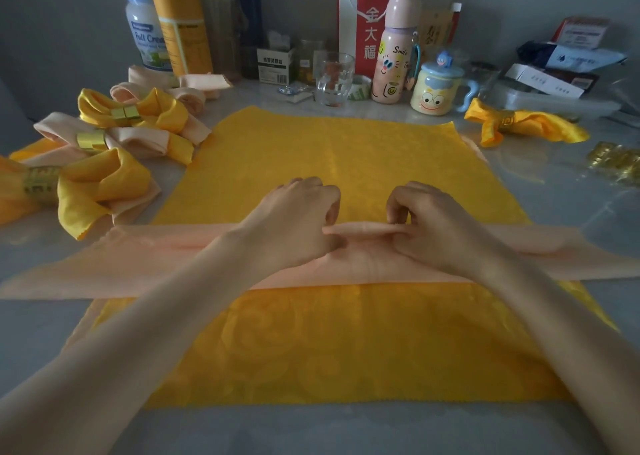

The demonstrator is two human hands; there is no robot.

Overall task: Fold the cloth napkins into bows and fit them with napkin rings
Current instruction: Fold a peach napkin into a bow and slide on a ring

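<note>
Both hands were on the peach napkin (138,264), a long band lying across the middle of the yellow napkin (346,150), which was spread flat on the table (311,430). The left hand (298,219) pinched one end of a raised pleat, fingers curled, and the right hand (433,226) pinched the other. Ringed bows (131,115) sat at the left, loose gold rings (616,164) far right.

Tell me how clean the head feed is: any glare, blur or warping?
Head view: dim, flat light; wide-angle warping bows the ends of the peach napkin; glare on the table near the blurred gold rings; the packets at far right look smeared; left hand and right hand look sharp.
</note>
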